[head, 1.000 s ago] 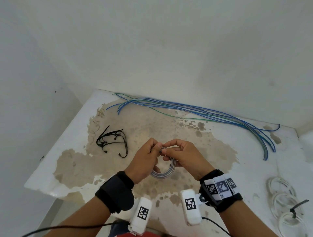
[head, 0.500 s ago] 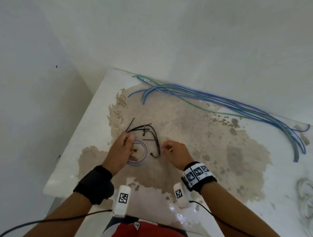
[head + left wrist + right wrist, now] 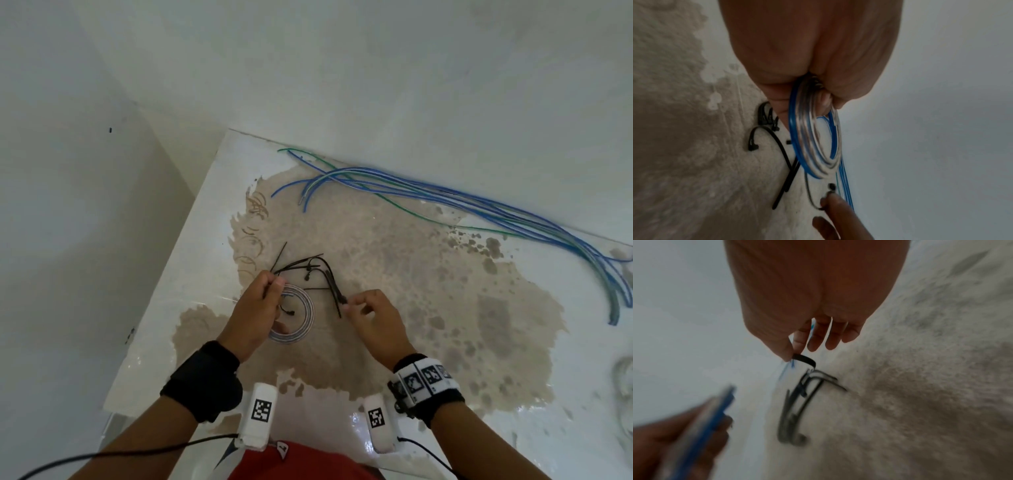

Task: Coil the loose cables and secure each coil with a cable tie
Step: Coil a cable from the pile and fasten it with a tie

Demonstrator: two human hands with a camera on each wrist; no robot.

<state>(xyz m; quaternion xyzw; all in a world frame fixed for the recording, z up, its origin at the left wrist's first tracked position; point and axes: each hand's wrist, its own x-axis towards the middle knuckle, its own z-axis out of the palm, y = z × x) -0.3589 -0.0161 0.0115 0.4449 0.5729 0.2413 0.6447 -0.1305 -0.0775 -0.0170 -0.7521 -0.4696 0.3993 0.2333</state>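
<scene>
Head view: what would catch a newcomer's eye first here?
The left hand grips a small blue-and-white cable coil above the stained white table. Beside it, the right hand pinches a cable tie from the black cable ties. Long loose blue cables lie along the far edge.

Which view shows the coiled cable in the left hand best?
The left wrist view: the coiled cable fills mid-frame, its blue and clear loops sharp, gripped by the left hand. The head view shows the whole ring, small. The right wrist view shows a blurred edge.
</scene>
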